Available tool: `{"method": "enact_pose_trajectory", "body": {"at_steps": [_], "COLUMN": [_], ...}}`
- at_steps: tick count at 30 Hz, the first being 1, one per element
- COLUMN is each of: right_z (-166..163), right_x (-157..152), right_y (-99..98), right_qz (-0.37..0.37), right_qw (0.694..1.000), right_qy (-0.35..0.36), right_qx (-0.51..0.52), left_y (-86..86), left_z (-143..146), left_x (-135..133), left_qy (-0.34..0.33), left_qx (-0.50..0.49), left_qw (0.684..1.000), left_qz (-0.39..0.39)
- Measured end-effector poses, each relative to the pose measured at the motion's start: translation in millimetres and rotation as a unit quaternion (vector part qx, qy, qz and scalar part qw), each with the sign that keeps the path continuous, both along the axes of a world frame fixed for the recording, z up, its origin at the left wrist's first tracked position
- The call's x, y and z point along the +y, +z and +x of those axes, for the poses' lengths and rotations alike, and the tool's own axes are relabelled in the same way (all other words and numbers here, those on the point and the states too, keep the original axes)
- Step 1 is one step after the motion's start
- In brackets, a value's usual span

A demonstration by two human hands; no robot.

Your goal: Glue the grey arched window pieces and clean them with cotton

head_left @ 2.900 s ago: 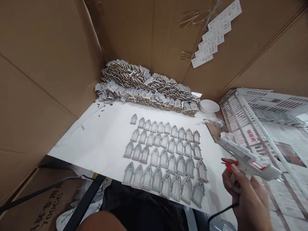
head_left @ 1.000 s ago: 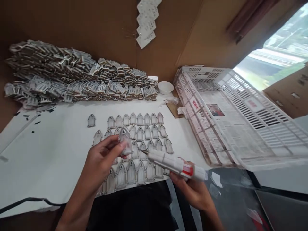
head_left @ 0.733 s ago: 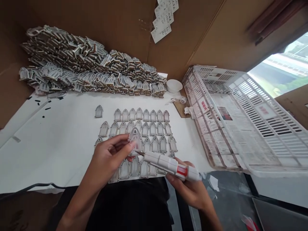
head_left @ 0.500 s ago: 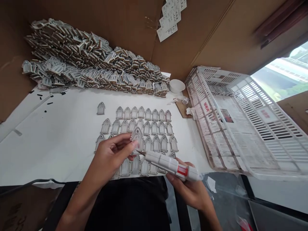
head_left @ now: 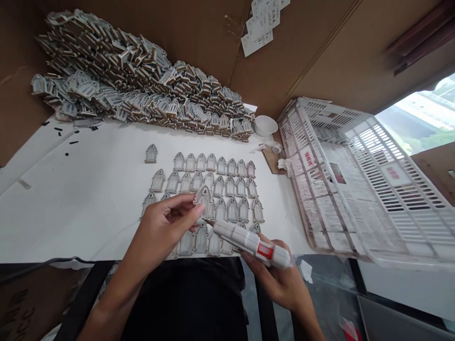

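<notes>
My left hand (head_left: 168, 225) pinches a small grey-white arched window-shaped piece (head_left: 204, 199) between thumb and fingers, holding it upright above the table. My right hand (head_left: 275, 277) is wrapped round a thick white pen-shaped tool (head_left: 245, 239) with a red-framed window and a dark pointed tip. That tip is at the lower edge of the held piece; whether it touches I cannot tell. Below and beyond my hands, rows of similar arched pieces (head_left: 232, 208) lie flat on the white table (head_left: 88, 199). My left hand and the tool cover some of them.
Behind the rows, a long heap of arched pieces (head_left: 142, 80) leans along the cardboard wall (head_left: 199, 33). A white bowl (head_left: 266, 126) stands at its right end. To the right is a white slatted plastic crate (head_left: 305, 175) lined with newspaper. One arched piece (head_left: 151, 154) lies apart at left.
The view has shifted slightly, so the heap and rows sit a little differently in it. Both hands keep their holds, with the tool's tip still close to the arched piece.
</notes>
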State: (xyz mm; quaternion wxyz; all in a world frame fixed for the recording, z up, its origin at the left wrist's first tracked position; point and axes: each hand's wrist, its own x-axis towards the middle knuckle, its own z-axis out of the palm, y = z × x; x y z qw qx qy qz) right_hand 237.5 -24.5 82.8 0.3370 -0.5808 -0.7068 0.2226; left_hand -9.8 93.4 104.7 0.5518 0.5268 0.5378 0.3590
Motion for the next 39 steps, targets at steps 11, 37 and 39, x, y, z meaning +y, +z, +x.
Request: {"method": "enact_pose_trajectory", "body": {"at_steps": [11,37,39], "right_z": [-13,37,37], "right_x": [-2,6,8], "right_y": [32.9,-5.1,-4.7], "right_qz": [-0.037,-0.025,-0.032], "right_qw": [0.988,0.991,0.99], "right_qy": [0.059,-0.098,-0.1], "right_qx": [-0.139,0.083,0.098], "left_y": [-13.8,-22.0,-21.6], "left_z": [0,-50,-37], "left_x": [4,166,162], "left_qy": [-0.024,-0.015,-0.04], "left_qx": [0.138,0.504,0.519], "left_qw": [0.989,0.855,0.844], "left_qz": [0.04,0.124,0.131]}}
